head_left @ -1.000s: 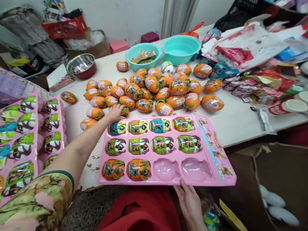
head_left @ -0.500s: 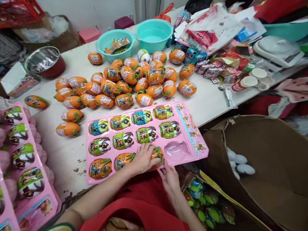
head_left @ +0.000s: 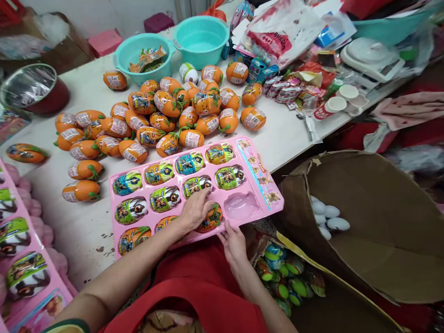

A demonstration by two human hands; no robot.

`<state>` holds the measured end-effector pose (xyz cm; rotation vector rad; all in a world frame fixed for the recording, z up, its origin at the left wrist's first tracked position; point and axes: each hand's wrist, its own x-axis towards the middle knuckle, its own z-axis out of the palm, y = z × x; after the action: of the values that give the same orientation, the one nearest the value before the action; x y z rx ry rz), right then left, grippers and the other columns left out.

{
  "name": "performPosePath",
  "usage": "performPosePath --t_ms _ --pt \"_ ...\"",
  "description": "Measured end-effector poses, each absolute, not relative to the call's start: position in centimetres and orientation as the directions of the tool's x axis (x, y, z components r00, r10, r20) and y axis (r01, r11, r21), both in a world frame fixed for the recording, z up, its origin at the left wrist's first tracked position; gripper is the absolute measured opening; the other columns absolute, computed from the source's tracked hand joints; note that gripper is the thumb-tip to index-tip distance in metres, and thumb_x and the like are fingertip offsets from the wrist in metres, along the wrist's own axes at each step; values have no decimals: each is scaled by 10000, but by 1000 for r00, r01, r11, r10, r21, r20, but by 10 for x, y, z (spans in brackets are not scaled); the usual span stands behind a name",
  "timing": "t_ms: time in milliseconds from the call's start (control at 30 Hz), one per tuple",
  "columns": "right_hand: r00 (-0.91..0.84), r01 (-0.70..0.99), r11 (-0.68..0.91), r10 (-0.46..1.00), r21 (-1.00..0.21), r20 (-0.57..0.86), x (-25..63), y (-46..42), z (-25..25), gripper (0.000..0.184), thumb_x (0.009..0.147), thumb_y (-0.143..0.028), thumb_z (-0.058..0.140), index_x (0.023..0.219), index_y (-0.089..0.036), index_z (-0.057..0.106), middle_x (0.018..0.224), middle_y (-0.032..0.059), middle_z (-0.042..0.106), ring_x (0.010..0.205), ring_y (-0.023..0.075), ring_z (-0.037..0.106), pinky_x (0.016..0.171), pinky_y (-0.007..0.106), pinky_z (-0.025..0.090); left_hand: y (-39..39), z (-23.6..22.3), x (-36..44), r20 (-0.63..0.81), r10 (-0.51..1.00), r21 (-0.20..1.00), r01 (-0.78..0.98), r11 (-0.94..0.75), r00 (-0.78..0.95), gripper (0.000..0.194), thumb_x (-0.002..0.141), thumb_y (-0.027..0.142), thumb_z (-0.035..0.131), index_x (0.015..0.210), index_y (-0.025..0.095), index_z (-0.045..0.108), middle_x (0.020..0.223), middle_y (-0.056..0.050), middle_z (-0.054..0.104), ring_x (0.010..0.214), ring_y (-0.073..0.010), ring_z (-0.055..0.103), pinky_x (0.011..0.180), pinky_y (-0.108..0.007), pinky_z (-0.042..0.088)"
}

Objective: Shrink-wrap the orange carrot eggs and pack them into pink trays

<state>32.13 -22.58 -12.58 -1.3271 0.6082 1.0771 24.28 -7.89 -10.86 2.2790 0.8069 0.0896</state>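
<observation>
Right hand (head_left: 234, 245) clamps near edge of pink blister tray (head_left: 241, 206); left hand (head_left: 196, 210), digits apart, lies over tray's front-row orange egg (head_left: 213, 218).

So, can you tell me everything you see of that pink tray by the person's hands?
The pink moulded tray looks like shiny plastic, laid out in three rows of four. Eleven places hold glossy, egg-shaped packs in orange, green or blue wrapping; the near row's rightmost hollow shows bare pink. A strip of printed pictures runs down its right end. It sits askew, partly overhanging the white tabletop. The right hand grips its near rim; the left hand lies over its near and middle rows.
</observation>
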Motion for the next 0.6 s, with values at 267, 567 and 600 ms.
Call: performPosePath --t_ms 267,567,600 --pt "376 -894 -139 282 -426 -882 326 -234 -128 477 402 -375 955 705 -184 640 713 -34 695 686 129 651 655 254 596 -71 -112 273 -50 476 578 414 -703 878 642 830 588 627 1413 351 501 1487 -33 521 1446 -262 363 1216 -407 284" --pt "403 -885 -168 189 -433 -896 357 -262 -149 505 422 -518 916 770 -253 665 881 12 685 822 222 693 710 364 642 147 -94 245 -136 975 565 822 -72 178 822 684 344 825 1363 80 446 1421 -300 421 1295 -507 455 1050 -660 338" --pt "449 -862 -182 155 -473 -880 362 -266 -149 518 420 -533 906 789 -257 669 905 24 684 857 244 693 749 392 638 155 -92 242 -154 974 593 804 -43 165 867 634 331 861 1360 93 450 1420 -276 432 1290 -483 471 1063 -622 350"
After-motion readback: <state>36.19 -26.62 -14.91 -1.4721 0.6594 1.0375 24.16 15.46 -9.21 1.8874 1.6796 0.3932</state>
